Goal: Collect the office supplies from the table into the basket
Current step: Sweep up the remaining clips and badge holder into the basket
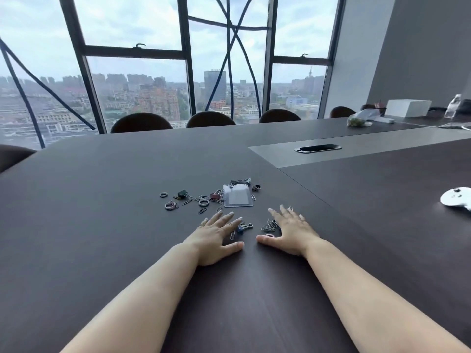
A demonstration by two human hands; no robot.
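Note:
Small office supplies lie scattered on the dark table (102, 225). A clear badge holder (237, 196) lies flat in the middle, with binder clips (239, 182) at its top edge. A green binder clip (182, 193), a pink one (216, 194), metal rings (203, 202) and paper clips sit to its left. My left hand (216, 235) rests flat, fingers spread, beside a blue binder clip (240, 228). My right hand (290, 231) also lies flat and open, next to a heap of paper clips (269, 226). No basket is in view.
A grey inlay with a cable slot (317, 148) runs to the right. A white object (457, 198) lies at the right edge. A plastic bag (362, 118) and a white box (407, 107) sit far right. Chair backs (141, 122) line the far edge before the windows.

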